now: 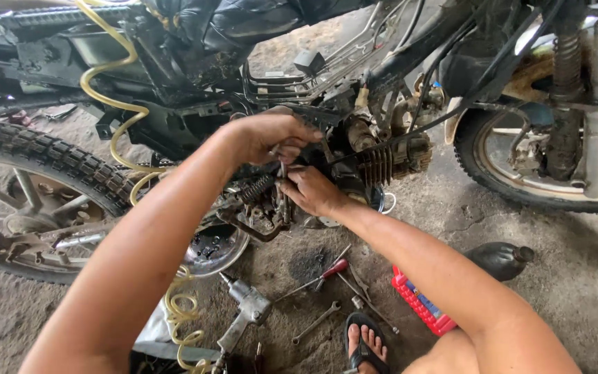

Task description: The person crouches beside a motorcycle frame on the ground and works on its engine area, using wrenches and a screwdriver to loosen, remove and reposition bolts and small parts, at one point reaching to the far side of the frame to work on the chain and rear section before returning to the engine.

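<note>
Both hands work at the engine (375, 163) of a motorcycle on the floor. Left hand (271, 135): grip closed around a thin metal tool (282, 170), held upright above the engine's lower part. Right hand (313, 190): fingers pressed together at the tool's lower end, just beside a coil spring (256, 187). On the floor near: air wrench (243, 312), screwdriver (316, 277), spanner (316, 322), red box (420, 305).
</note>
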